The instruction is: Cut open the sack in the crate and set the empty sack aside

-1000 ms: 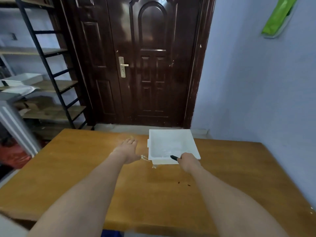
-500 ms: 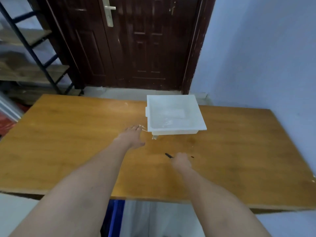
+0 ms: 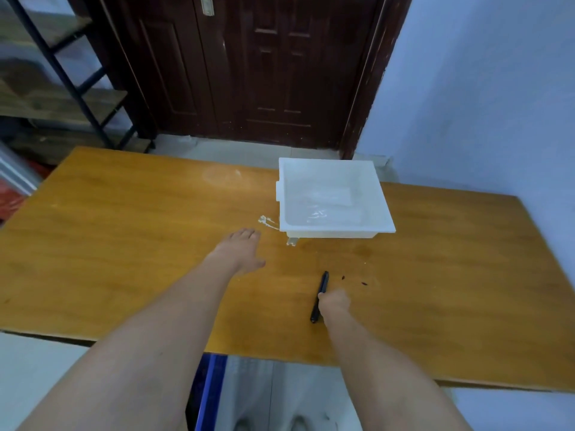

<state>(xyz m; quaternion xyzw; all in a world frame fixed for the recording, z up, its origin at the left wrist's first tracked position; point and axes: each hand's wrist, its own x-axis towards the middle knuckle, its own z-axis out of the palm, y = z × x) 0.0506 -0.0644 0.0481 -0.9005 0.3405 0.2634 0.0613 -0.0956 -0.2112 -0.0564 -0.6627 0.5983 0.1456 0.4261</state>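
Observation:
A shallow white crate [image 3: 382, 194] stands at the far side of the wooden table [image 3: 124, 244]. Inside it lies a clear, crumpled sack [image 3: 329, 203], hard to make out against the white floor. My right hand [image 3: 334, 303] grips a slim black cutter [image 3: 322, 289] near the table's front, well short of the crate, with the tool pointing away from me. My left hand [image 3: 241, 253] rests flat on the table with fingers straight, left of the crate's near corner.
A small clear scrap with string [image 3: 267, 221] lies beside the crate's left near corner. Dark specks [image 3: 354, 279] dot the table right of the cutter. A dark door [image 3: 258, 66] stands behind the table, a shelf rack [image 3: 62, 88] at left, a wall at right.
My right hand has pulled back from the crate's near edge toward me with the cutter. The left hand has stayed beside the crate. The view has tilted downward.

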